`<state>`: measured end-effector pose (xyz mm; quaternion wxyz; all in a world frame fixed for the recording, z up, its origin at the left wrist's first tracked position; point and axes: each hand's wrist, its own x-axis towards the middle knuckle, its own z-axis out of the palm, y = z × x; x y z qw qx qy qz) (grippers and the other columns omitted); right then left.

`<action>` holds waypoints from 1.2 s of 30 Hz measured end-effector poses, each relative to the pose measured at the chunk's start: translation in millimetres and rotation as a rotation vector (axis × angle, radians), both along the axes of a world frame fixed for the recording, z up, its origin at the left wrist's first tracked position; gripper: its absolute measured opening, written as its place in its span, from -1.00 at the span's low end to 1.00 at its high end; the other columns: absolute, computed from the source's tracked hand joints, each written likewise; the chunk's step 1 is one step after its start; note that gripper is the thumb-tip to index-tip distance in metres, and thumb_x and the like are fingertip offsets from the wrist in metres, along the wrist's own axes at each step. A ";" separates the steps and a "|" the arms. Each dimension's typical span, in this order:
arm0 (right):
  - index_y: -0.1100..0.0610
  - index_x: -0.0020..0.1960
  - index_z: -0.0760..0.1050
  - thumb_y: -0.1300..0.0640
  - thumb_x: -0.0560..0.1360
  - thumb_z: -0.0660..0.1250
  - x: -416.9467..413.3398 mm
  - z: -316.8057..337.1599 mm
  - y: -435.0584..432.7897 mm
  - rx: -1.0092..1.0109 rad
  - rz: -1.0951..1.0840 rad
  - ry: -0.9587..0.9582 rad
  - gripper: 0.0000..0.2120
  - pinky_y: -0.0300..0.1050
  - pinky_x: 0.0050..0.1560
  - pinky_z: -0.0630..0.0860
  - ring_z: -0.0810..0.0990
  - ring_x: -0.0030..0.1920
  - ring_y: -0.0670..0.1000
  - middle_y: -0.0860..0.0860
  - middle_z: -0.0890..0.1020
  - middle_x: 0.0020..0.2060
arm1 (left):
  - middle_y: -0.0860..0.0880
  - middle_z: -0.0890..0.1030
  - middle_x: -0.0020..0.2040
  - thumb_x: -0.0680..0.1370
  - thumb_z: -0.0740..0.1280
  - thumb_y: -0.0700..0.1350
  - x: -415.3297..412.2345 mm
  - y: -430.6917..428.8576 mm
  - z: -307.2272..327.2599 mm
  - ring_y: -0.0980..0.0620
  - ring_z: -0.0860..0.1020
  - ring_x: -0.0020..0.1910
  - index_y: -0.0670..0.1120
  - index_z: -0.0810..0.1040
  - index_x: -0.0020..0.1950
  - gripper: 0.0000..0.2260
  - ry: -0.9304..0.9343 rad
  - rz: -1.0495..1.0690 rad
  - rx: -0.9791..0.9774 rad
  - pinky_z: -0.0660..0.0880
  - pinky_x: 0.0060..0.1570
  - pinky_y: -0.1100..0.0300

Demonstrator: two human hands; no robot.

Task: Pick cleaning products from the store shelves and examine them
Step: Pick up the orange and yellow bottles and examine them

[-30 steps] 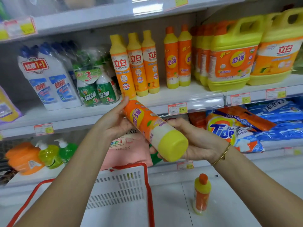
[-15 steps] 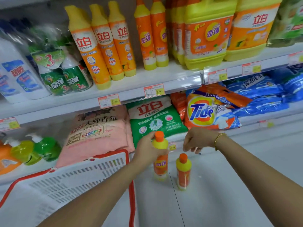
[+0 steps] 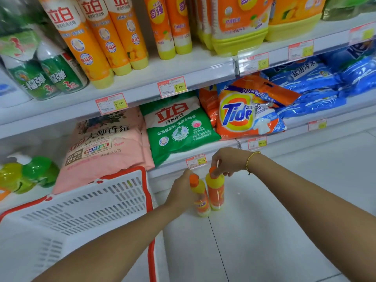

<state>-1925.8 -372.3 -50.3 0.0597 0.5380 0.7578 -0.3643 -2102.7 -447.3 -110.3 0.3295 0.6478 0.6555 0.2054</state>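
Two small orange-and-yellow dish soap bottles stand upright side by side on the white floor below the shelves. My left hand grips the left bottle around its neck and upper body. My right hand pinches the orange cap of the right bottle from above. The two bottles touch or nearly touch.
A white shopping basket with a red rim sits at lower left. The lower shelf holds a pink detergent bag, a green bag, a Tide bag and blue bags. Tall orange bottles line the upper shelf.
My left hand carried the bottle down from chest height and set it on the floor beside the other one. My right hand let go of it and moved onto the second bottle's cap.
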 end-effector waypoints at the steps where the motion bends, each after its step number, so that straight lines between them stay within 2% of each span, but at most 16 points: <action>1: 0.19 0.09 0.57 0.00 0.45 0.42 0.2 0.3 0.2 -0.003 0.002 -0.002 -0.68 -0.13 -0.08 0.62 0.67 -0.11 0.08 0.14 0.67 -0.08 | 0.02 0.57 -0.07 0.29 0.55 -0.18 0.8 0.2 0.3 0.00 0.53 -0.09 -0.05 0.42 0.02 -0.59 0.027 -0.021 -0.014 0.47 -0.17 0.24; 5: 0.18 0.12 0.57 -0.01 0.46 0.41 -2.4 2.3 0.7 -0.015 0.023 -0.022 -0.67 -0.21 -0.16 0.58 0.61 -0.18 0.02 0.11 0.65 -0.10 | 0.04 0.54 0.02 0.28 0.56 -0.15 1.1 5.8 3.5 -0.01 0.50 -0.01 0.02 0.45 0.08 -0.54 0.099 -0.086 -0.031 0.46 -0.09 0.19; 9: 0.10 0.16 0.56 -0.05 0.47 0.39 0.0 26.0 6.5 -0.069 0.118 -0.104 -0.66 -0.36 -0.31 0.46 0.55 -0.24 -0.09 -0.03 0.59 -0.18 | 0.04 0.52 0.12 0.30 0.57 -0.05 -5.2 9.8 7.6 0.02 0.49 0.08 0.02 0.49 0.15 -0.53 0.160 -0.146 -0.055 0.48 0.06 0.16; 10: 0.10 0.15 0.56 -0.05 0.48 0.38 4.7 38.8 10.7 -0.091 0.107 -0.081 -0.68 -0.37 -0.30 0.46 0.56 -0.22 -0.11 -0.04 0.59 -0.16 | 0.03 0.51 0.14 0.32 0.56 0.00 -6.2 10.0 12.0 0.04 0.49 0.11 0.02 0.49 0.19 -0.51 0.159 -0.159 -0.056 0.47 0.09 0.17; 12: 0.13 0.09 0.58 -0.03 0.50 0.35 16.4 68.5 21.9 -0.031 0.021 0.085 -0.72 -0.31 -0.20 0.53 0.61 -0.14 -0.06 0.00 0.63 -0.10 | 0.06 0.50 0.14 0.37 0.51 0.09 -8.3 12.8 31.3 0.12 0.48 0.13 0.01 0.49 0.21 -0.53 0.117 -0.170 0.013 0.45 0.10 0.21; 13: 0.15 0.04 0.60 -0.01 0.50 0.35 21.4 83.7 27.3 0.077 -0.060 0.220 -0.75 -0.23 -0.14 0.57 0.63 -0.12 -0.02 0.01 0.64 -0.12 | 0.10 0.50 0.07 0.41 0.48 0.12 -8.9 16.6 46.5 0.18 0.48 0.07 0.02 0.51 0.15 -0.62 0.091 -0.168 0.109 0.43 0.05 0.25; 15: 0.18 -0.08 0.60 0.03 0.49 0.37 25.6 108.7 38.7 0.454 -0.296 0.510 -0.80 -0.09 -0.06 0.59 0.63 -0.13 0.02 -0.01 0.65 -0.19 | 0.13 0.50 -0.13 0.49 0.39 0.11 -8.7 29.2 89.2 0.22 0.46 -0.11 0.05 0.52 -0.08 -0.84 0.037 -0.133 0.363 0.39 -0.12 0.31; 17: 0.17 -0.07 0.58 0.08 0.50 0.34 21.5 125.3 52.2 0.870 -0.504 0.677 -0.84 -0.07 -0.02 0.52 0.58 -0.08 0.02 0.01 0.62 -0.15 | 0.05 0.54 -0.20 0.58 0.28 0.02 -8.5 50.4 135.6 0.15 0.48 -0.17 -0.02 0.53 -0.18 -0.81 -0.066 -0.059 0.575 0.42 -0.15 0.25; 19: 0.18 0.05 0.56 0.10 0.51 0.32 13.6 131.5 69.1 1.141 -0.532 0.622 -0.81 -0.02 0.03 0.44 0.52 0.04 0.12 0.12 0.58 0.00 | -0.02 0.57 -0.11 0.62 0.23 -0.08 -5.4 79.3 176.3 0.16 0.50 -0.12 -0.08 0.54 -0.11 -0.84 -0.147 0.033 0.712 0.42 -0.10 0.30; 21: 0.22 0.15 0.52 0.12 0.51 0.30 4.0 125.2 90.1 1.234 -0.504 0.537 -0.73 0.03 0.06 0.37 0.47 0.10 0.25 0.22 0.53 0.09 | -0.04 0.54 0.03 0.60 0.26 -0.15 -1.4 114.2 203.2 0.18 0.48 -0.03 -0.05 0.52 0.02 -0.94 -0.194 0.089 0.780 0.41 -0.04 0.37; 23: 0.24 0.15 0.52 0.10 0.51 0.26 -8.8 115.5 107.3 1.235 -0.493 0.516 -0.71 0.06 0.05 0.37 0.45 0.08 0.28 0.26 0.53 0.06 | -0.07 0.51 0.16 0.55 0.33 -0.17 1.0 155.6 219.6 0.10 0.49 0.09 -0.08 0.48 0.16 -0.81 -0.218 0.142 0.775 0.43 0.09 0.27; 25: 0.22 0.04 0.56 0.09 0.50 0.23 -22.5 103.9 119.6 1.299 -0.483 0.460 -0.75 0.04 0.00 0.34 0.47 0.01 0.26 0.22 0.56 -0.08 | -0.09 0.50 0.24 0.52 0.38 -0.16 -0.5 195.2 231.4 0.01 0.49 0.18 -0.13 0.43 0.27 -0.66 -0.243 0.235 0.703 0.45 0.18 0.16; 28: 0.19 -0.11 0.54 0.11 0.50 0.23 -30.4 93.3 130.6 1.428 -0.530 0.427 -0.83 0.01 -0.03 0.28 0.43 -0.08 0.18 0.15 0.52 -0.20 | -0.12 0.58 0.18 0.46 0.45 -0.13 -8.3 246.8 241.1 -0.09 0.56 0.13 -0.16 0.48 0.14 -0.69 -0.258 0.349 0.635 0.49 0.13 0.10; 32: 0.18 -0.11 0.49 0.07 0.53 0.16 -32.8 85.9 135.2 1.462 -0.528 0.413 -0.79 0.10 0.23 0.29 0.35 -0.04 0.11 0.12 0.50 -0.18 | -0.17 0.64 0.11 0.35 0.52 -0.06 -17.8 296.0 249.4 -0.17 0.62 0.05 -0.17 0.54 0.19 -0.55 -0.313 0.430 0.554 0.55 0.09 -0.07; 36: 0.15 -0.11 0.47 0.04 0.55 0.12 -29.1 85.4 138.6 1.461 -0.485 0.401 -0.76 0.07 0.30 0.23 0.38 -0.04 0.10 0.09 0.50 -0.17 | -0.15 0.64 0.10 0.35 0.54 -0.02 -18.3 321.7 256.5 -0.14 0.62 0.04 -0.15 0.55 0.19 -0.53 -0.369 0.418 0.540 0.56 0.10 -0.09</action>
